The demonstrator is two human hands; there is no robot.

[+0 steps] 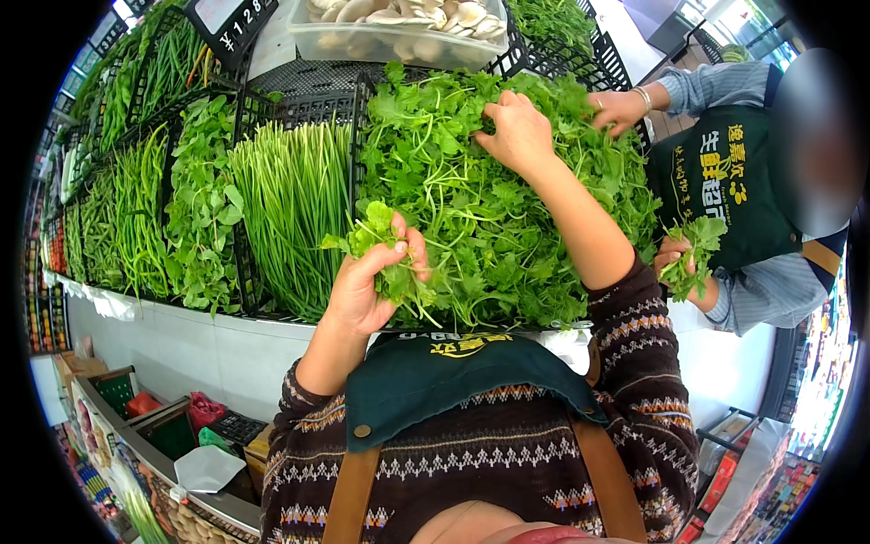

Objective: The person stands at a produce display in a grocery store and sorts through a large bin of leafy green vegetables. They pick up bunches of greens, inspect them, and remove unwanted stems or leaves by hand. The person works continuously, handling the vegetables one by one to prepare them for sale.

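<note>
My left hand (367, 285) holds a small bunch of leafy greens (380, 223) at the near left corner of a black plastic crate (361, 129). Thin stems and leaves stick out between the thumb and fingers. A thick layer of loose leafy greens (469, 224) with lobed leaves fills that crate. Toward its far side, my right hand (522, 132) reaches down with bent fingers, the tips among the leaves. Whether those fingers grip a stem is hidden.
On the right, a co-worker's hand (615, 112) touches the same greens; their other hand (673, 255) holds a bunch. Long green stalks (292, 211) fill the crate to the left. Behind stands a clear plastic tub (401, 42) of mushrooms (408, 13). A price sign (234, 27) rises at the back left.
</note>
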